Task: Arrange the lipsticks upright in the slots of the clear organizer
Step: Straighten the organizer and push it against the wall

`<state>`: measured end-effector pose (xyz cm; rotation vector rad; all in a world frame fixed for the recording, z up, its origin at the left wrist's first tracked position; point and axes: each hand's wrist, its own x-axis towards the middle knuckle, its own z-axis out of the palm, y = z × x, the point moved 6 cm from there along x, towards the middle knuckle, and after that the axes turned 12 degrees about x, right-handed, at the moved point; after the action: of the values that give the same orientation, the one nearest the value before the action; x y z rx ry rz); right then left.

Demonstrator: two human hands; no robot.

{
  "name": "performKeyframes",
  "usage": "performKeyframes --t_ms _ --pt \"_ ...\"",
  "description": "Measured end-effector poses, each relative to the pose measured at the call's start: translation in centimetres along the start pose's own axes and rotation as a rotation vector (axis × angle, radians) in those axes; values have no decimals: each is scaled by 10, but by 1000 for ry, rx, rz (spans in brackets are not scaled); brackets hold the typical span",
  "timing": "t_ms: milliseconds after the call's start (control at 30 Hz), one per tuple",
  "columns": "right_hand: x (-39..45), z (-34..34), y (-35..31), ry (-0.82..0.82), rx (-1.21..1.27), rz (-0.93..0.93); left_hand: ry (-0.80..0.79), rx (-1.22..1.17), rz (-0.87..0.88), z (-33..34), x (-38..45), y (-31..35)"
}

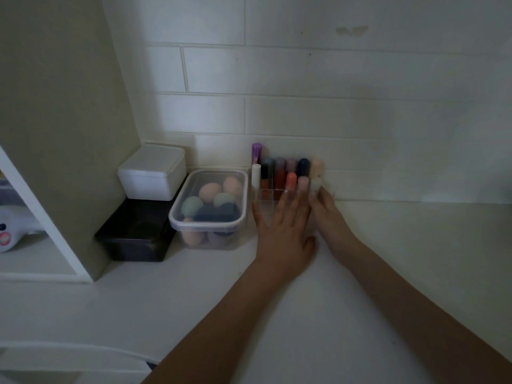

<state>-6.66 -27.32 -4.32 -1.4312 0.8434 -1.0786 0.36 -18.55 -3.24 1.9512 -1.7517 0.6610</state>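
Observation:
The clear organizer [266, 194] stands against the tiled wall, with several lipsticks upright in its slots. Among them are a tall purple one [256, 151], a white one [256, 174], a navy one [303, 166] and a coral one [291, 180]. My left hand [282, 225] lies flat against the organizer's front, fingers spread, and hides the lower slots. My right hand [331, 214] is at the organizer's right front corner. Its fingertips are closed around a pale lipstick [315, 185] that stands upright there.
Left of the organizer sits a clear lidded tub [177, 217] with several makeup sponges. Further left, a white box [152, 173] rests on a black box [133, 234]. A shelf unit [55, 134] stands at the left. The white counter [415, 259] extends right and forward.

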Motion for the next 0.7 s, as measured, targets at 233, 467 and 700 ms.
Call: performKeyframes --t_ms 233,467,700 --pt "1 -2 2 22 -43 2 -13 -5 18 3 0 -1" --pt "-2 1 3 16 -76 9 -11 -2 4 2 0 -2" --pt "-9 20 -78 67 -683 -691 -141 -38 25 3 -2 -3"
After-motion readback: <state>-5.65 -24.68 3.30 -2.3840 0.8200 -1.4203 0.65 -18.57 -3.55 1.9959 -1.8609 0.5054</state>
